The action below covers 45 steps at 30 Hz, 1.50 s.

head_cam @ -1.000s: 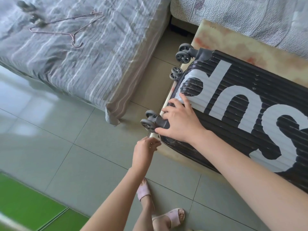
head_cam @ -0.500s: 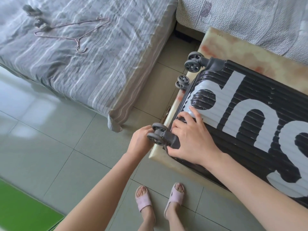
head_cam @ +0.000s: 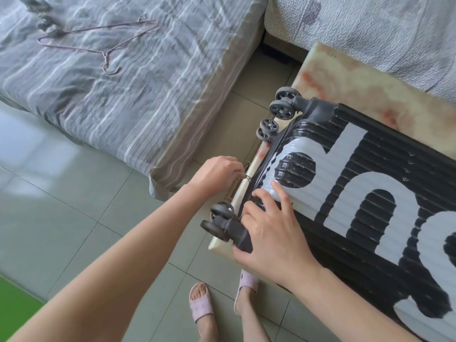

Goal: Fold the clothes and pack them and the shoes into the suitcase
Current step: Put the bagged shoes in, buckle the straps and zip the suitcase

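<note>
A black ribbed suitcase [head_cam: 370,183] with large white letters lies flat and closed on a marble-topped low table [head_cam: 350,77], its wheels [head_cam: 281,108] pointing left. My left hand [head_cam: 217,174] pinches the small metal zipper pull [head_cam: 247,178] on the suitcase's wheel-end edge, between the wheel pairs. My right hand [head_cam: 269,230] lies spread on the near corner of the lid, its thumb round the corner beside the nearest wheel housing [head_cam: 222,223]. No clothes or shoes for packing are in view.
A bed with a grey striped sheet [head_cam: 123,95] fills the upper left; a thin pink wire hanger [head_cam: 103,43] and some grey clips [head_cam: 47,23] lie on it. A second bed with a textured cover [head_cam: 370,28] is behind the table. My feet in pink slippers [head_cam: 199,304] stand on grey floor tiles.
My left hand has risen from below the near wheel, past it, to the suitcase's end edge and now pinches the zipper pull. My right hand stays on the near corner.
</note>
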Motion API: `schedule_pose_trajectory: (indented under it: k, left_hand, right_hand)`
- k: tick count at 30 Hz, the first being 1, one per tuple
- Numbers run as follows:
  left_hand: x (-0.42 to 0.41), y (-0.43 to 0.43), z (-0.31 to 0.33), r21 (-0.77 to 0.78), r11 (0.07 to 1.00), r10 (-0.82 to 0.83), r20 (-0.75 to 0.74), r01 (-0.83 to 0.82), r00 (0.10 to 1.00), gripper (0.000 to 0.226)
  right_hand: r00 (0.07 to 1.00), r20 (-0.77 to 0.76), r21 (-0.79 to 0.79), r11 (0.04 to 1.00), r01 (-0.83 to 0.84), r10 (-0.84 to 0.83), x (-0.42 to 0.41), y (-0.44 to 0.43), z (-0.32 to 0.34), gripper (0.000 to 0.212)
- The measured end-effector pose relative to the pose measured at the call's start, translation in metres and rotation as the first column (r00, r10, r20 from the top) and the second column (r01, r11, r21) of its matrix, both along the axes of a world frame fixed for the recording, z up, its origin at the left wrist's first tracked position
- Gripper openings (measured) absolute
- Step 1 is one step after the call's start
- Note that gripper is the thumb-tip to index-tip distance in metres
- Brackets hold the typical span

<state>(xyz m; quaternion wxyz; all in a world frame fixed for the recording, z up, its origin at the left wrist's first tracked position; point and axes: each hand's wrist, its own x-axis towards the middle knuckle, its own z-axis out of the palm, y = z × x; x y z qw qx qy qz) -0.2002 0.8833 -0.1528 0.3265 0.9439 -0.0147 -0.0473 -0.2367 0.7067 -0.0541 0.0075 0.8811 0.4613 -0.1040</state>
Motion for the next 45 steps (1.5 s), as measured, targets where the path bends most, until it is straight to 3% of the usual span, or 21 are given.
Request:
schedule_pose_trajectory:
  k: [11, 14, 18, 22, 25, 27, 30, 33, 37, 45]
  left_hand:
    - [0.034, -0.007, 0.005, 0.013, 0.999, 0.047, -0.081, -0.046, 0.996, 0.022]
    - [0.033, -0.006, 0.007, 0.006, 0.998, 0.057, -0.106, -0.057, 0.993, 0.023]
    - [0.033, -0.008, 0.012, 0.022, 0.999, 0.051, -0.138, -0.048, 0.989, 0.023]
    - [0.032, -0.009, 0.016, 0.028, 0.998, 0.067, -0.146, -0.064, 0.987, 0.022]
    - [0.034, -0.009, 0.019, 0.063, 0.997, 0.063, -0.148, -0.054, 0.987, 0.022]
    - [0.036, -0.007, 0.016, 0.051, 0.998, 0.046, -0.141, -0.039, 0.989, 0.023]
    - [0.039, -0.009, 0.011, 0.035, 0.998, 0.056, -0.132, -0.052, 0.99, 0.024]
    - [0.048, -0.012, 0.007, 0.039, 0.996, 0.083, -0.11, -0.079, 0.99, 0.023]
    - [0.074, -0.016, 0.003, 0.03, 0.992, 0.126, -0.044, -0.125, 0.991, 0.024]
    - [0.133, -0.028, 0.001, -0.041, 0.972, 0.234, 0.017, -0.233, 0.972, 0.017]
  right_hand:
    - [1.0, -0.022, 0.001, 1.0, 0.005, -0.005, 0.001, -0.001, -0.008, 0.055]
    - [0.995, -0.087, 0.053, 0.997, 0.047, -0.043, 0.003, -0.001, -0.008, 0.069]
    - [0.985, -0.17, 0.033, 0.999, 0.033, -0.027, 0.007, -0.004, -0.005, 0.07]
    - [0.934, -0.349, 0.269, 0.946, 0.18, -0.079, 0.025, -0.006, 0.01, 0.062]
    - [0.958, -0.216, 0.374, 0.89, 0.261, -0.19, 0.079, -0.008, 0.017, 0.058]
    - [0.922, -0.168, 0.319, 0.866, 0.385, -0.348, 0.134, -0.009, 0.02, 0.064]
    - [0.837, -0.134, 0.043, 0.84, 0.54, -0.531, 0.212, -0.01, 0.01, 0.077]
    - [0.73, -0.266, -0.103, 0.771, 0.628, -0.63, 0.246, -0.006, 0.002, 0.091]
    - [0.794, -0.151, -0.024, 0.805, 0.593, -0.589, 0.241, -0.009, 0.004, 0.064]
    - [0.838, -0.085, 0.079, 0.834, 0.545, -0.54, 0.241, -0.014, 0.002, 0.066]
